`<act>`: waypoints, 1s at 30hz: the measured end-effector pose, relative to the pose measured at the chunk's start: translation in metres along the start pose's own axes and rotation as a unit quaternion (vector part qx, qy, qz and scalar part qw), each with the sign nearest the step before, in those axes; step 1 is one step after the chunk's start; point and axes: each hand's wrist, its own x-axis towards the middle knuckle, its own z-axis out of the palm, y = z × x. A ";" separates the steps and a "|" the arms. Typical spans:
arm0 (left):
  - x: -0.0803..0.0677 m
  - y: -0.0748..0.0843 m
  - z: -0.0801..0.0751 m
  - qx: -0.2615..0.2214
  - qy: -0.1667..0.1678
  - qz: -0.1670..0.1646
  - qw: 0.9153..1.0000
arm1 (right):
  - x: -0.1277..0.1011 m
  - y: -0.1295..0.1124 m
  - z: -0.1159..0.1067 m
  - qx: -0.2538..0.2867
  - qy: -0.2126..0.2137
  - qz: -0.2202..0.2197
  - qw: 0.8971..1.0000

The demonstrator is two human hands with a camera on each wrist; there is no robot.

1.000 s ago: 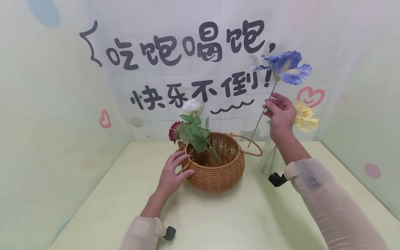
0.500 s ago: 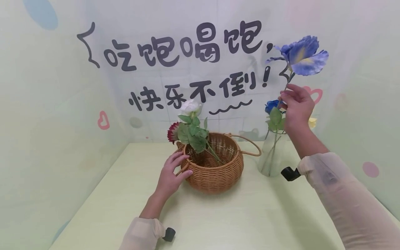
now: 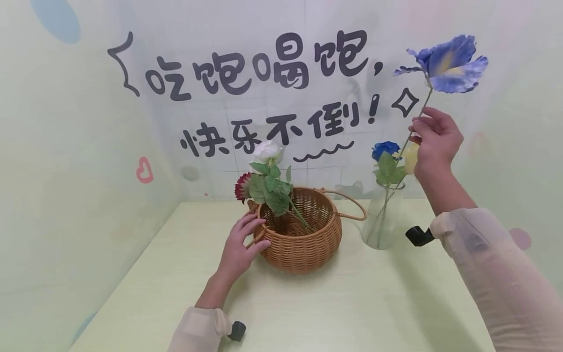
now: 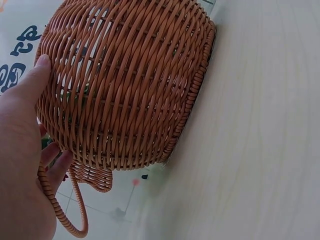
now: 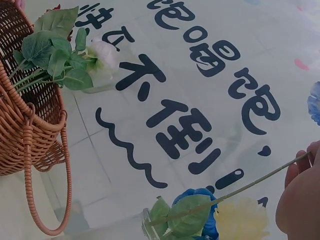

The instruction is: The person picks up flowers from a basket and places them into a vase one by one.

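Observation:
A woven wicker basket (image 3: 301, 239) stands mid-table with a white rose (image 3: 268, 150) and a dark red flower (image 3: 243, 186) leaning out of it. My left hand (image 3: 239, 244) rests on the basket's left side by its handle; the left wrist view shows the thumb (image 4: 30, 82) against the weave (image 4: 130, 85). My right hand (image 3: 435, 139) pinches the thin stem (image 5: 235, 190) of a blue-and-yellow flower (image 3: 448, 63), held high over a clear glass vase (image 3: 382, 220). The stem's lower end reaches the vase mouth, beside a blue rose (image 3: 384, 149) and a pale yellow flower (image 3: 411, 156).
The pale green table (image 3: 308, 303) is boxed in by walls on the left, back and right. The back wall carries large dark lettering (image 3: 259, 68) and heart stickers. The basket's right handle (image 3: 352, 208) points toward the vase.
My right hand has carried the blue-and-yellow flower up and to the right, from beside the basket to above the vase. My left hand has stayed on the basket.

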 end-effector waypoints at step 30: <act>0.019 0.010 -0.017 -0.031 -0.079 -0.052 0.995 | -0.009 0.046 -0.036 -0.221 -0.040 -0.015 0.974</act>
